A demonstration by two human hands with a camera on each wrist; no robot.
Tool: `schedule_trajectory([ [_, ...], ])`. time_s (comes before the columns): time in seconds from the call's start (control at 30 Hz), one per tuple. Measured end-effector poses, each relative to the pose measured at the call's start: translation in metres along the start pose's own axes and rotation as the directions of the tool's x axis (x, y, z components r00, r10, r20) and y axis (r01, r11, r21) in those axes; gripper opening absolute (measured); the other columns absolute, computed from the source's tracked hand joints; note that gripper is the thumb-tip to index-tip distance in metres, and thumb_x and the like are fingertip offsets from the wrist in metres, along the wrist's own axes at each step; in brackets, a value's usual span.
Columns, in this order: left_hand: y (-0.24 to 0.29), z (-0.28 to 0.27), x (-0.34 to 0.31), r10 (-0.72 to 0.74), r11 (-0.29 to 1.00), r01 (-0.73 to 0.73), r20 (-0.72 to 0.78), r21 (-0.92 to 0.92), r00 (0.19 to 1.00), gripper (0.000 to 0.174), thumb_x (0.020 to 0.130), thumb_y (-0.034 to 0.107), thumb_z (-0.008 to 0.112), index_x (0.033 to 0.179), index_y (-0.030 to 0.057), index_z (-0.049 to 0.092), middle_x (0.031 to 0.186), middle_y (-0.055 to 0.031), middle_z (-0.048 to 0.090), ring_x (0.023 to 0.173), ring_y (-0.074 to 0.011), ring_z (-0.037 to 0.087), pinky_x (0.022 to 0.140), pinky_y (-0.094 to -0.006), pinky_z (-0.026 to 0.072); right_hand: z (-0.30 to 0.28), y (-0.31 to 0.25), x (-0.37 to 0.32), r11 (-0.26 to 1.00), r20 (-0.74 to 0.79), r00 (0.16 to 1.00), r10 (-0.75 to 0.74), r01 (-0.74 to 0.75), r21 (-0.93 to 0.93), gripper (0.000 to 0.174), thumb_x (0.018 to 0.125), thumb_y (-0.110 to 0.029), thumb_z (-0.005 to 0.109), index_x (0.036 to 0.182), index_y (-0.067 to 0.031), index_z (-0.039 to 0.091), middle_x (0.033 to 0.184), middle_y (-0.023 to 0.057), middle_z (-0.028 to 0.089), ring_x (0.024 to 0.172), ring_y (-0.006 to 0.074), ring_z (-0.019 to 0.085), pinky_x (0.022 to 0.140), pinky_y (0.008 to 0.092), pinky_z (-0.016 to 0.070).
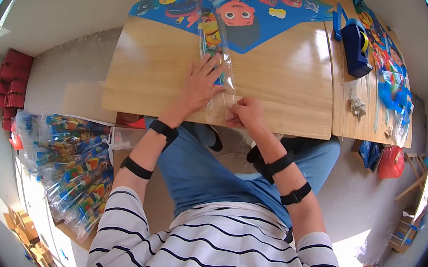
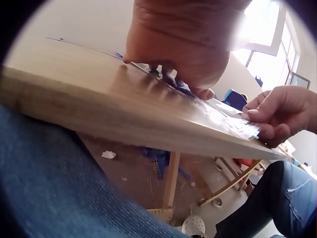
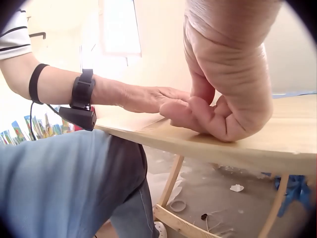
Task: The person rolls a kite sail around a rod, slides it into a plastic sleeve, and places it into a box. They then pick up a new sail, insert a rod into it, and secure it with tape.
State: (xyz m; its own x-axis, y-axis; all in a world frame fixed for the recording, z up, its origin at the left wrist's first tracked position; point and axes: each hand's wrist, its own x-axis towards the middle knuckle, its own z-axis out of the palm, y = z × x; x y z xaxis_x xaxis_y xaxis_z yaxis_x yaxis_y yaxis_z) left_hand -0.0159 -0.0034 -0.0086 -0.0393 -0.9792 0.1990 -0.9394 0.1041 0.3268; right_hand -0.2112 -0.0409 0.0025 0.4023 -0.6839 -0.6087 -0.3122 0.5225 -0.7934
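Plastic bag [image 1: 211, 31], clear and narrow, lies lengthwise on the wooden bench [image 1: 289, 84], a colourful rolled print showing inside it and its near end at the bench's near edge. At the far left, red boxes [image 1: 13, 77] stand stacked by the wall. Next come colourful wrapped packets [image 1: 69, 161], heaped low beside the bench. The left hand [image 1: 202, 85] reaches in with its fingers spread flat over the bag, pressing it on the wood; its grip is released. Beyond the hands, a blue printed sheet [image 1: 247, 37] with cartoon figures lies across the far side of the bench, under the bag's far part. Just right of the left hand, the right hand [image 1: 248, 112] has its grip closed in a pinch, thumb and fingers grasping the bag's near end. Farther right, on an adjoining surface, sit a dark blue tape dispenser [image 1: 356, 49], a crumpled scrap [image 1: 357, 107] and another colourful print [image 1: 381, 44]. A red bag [image 1: 391, 163] shows below that surface's near edge.
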Motion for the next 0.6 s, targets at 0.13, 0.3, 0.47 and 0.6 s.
schedule_trajectory([
  [0.13, -0.005, 0.009, -0.008, 0.022, 0.999, -0.022, 0.021, 0.024, 1.000, 0.066, 0.097, 0.040, 0.060, 0.156, 0.0173, 0.039, 0.167, -0.0055, 0.025, 0.153, -0.0315, 0.023, 0.118, -0.0656, 0.0192, -0.016, 0.007, -0.015, 0.933, -0.106, 0.981, -0.160, 0.115, -0.342, 0.013, 0.084, -0.007, 0.072, 0.082, 0.0017, 0.064, 0.070, 0.0134, 0.070, 0.055, 0.0255, 0.069, 0.050, 0.0366, 0.0532],
  [0.3, -0.002, 0.006, -0.011, 0.029, 0.997, -0.032, 0.039, 0.072, 0.999, 0.066, 0.100, 0.041, 0.057, 0.157, 0.0186, 0.036, 0.168, -0.0047, 0.023, 0.154, -0.0308, 0.022, 0.119, -0.0661, 0.0173, 0.012, 0.003, -0.034, 0.472, 0.073, 0.717, -0.693, 0.528, -0.706, 0.017, 0.076, -0.009, 0.077, 0.088, -0.0030, 0.066, 0.089, 0.0125, 0.068, 0.089, 0.0332, 0.067, 0.075, 0.0431, 0.0532],
  [0.47, -0.005, 0.006, -0.011, 0.027, 0.996, -0.031, 0.057, 0.078, 0.998, 0.066, 0.100, 0.042, 0.056, 0.158, 0.0188, 0.034, 0.168, -0.0038, 0.022, 0.154, -0.0308, 0.022, 0.119, -0.0658, 0.0170, 0.047, 0.022, -0.012, 0.121, 0.309, 0.541, -0.782, 0.619, -0.776, 0.012, 0.074, -0.004, 0.071, 0.082, -0.0027, 0.063, 0.090, 0.0144, 0.059, 0.092, 0.0363, 0.060, 0.077, 0.0457, 0.0504],
  [0.6, -0.006, 0.009, -0.011, 0.028, 0.996, -0.031, 0.047, 0.078, 0.998, 0.067, 0.100, 0.043, 0.056, 0.158, 0.0192, 0.034, 0.168, -0.0036, 0.022, 0.154, -0.0309, 0.022, 0.119, -0.0658, 0.0166, 0.047, 0.034, -0.004, 0.079, 0.349, 0.478, -0.806, 0.671, -0.737, 0.009, 0.074, -0.003, 0.068, 0.078, -0.0031, 0.060, 0.084, 0.0151, 0.057, 0.083, 0.0374, 0.060, 0.074, 0.0471, 0.0505],
])
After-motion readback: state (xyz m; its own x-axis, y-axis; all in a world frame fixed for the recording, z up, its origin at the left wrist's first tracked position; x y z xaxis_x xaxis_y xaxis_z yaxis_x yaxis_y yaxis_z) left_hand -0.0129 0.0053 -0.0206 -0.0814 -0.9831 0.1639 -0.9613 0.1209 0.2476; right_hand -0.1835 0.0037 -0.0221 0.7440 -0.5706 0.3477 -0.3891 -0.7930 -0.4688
